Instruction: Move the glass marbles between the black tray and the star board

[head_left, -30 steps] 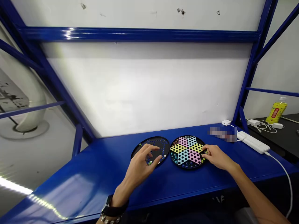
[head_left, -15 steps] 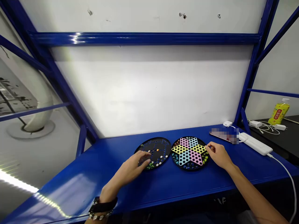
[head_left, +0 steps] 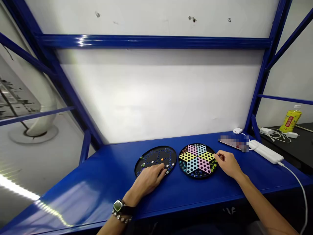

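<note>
My left hand [head_left: 149,178] reaches over the near part of a round black game tray [head_left: 156,153], its fingers bent down and closed with the thumb beside them. Whatever lies under those fingertips is hidden. A small orange piece [head_left: 162,159] and several white and green pieces sit on that tray. To its right lies a Chinese checkers board [head_left: 198,158] with a pink, blue and yellow star and coloured marbles around it. My right hand [head_left: 227,162] pinches at the right edge of this board, by the tip of a yellow point.
Behind my right hand a phone [head_left: 232,142] lies on the blue table [head_left: 117,169], beside a white power strip [head_left: 266,152] with a cable. A yellow drink bottle [head_left: 290,120] and chargers are on a black table at right. Blue frame posts stand at both sides.
My left hand has moved right and toward the near edge of the black tray, its fingers closing downward. That tray has shifted slightly left in view. My right hand stays at the board's edge.
</note>
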The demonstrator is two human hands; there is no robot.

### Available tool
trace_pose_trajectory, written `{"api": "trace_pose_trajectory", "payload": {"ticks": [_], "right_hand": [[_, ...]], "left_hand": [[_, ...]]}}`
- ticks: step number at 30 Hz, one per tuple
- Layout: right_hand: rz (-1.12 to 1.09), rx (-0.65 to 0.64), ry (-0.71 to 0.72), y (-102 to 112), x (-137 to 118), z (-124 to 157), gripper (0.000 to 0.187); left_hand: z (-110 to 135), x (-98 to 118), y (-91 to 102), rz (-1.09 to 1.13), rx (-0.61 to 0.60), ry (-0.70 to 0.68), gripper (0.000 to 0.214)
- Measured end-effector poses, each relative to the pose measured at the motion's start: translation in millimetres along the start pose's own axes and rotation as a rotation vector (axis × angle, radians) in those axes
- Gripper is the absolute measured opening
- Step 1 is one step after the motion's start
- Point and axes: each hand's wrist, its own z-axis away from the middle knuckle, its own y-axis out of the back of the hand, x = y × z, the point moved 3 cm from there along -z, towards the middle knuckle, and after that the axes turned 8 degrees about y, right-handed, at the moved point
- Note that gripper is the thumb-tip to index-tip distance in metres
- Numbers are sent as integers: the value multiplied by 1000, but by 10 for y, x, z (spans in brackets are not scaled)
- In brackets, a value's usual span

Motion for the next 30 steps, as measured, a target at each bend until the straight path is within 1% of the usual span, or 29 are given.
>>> {"api": "trace_pose_trajectory", "payload": {"ticks": [3,8,10,17,19,22,24,26,28,30], "right_hand": [[-23,8,8,-5,15,1,39],[-149,65,5,-9,-22,-9,42],[-225,77,0,-10,-64,-16,42],[-401,75,-24,-16,-254,-8,46],[-492,73,-38,-29,-335,8,49],[-760,31,-119,-68,-498,42,51],[-1023,-30,-210,-119,-642,78,50],[-1287,-99,-298,-198,-816,126,48],[-1475,-193,-402,-323,-1005,200,47],[-1583,-338,-530,-498,-1195,314,49]], "left_hand": [[-11,-24,-30,-5,-1,-30,38],[-18,-44,-12,106,-6,-28,45],[-16,-34,3,123,-24,-24,48],[-5,12,30,159,-53,-30,46],[-1,1,34,178,-56,-16,47],[-10,-43,41,223,-30,-2,47],[-28,-69,54,270,2,10,46],[-44,-43,98,359,52,29,47],[-40,86,187,480,123,31,49],[-2,346,306,577,191,-23,50]]}}
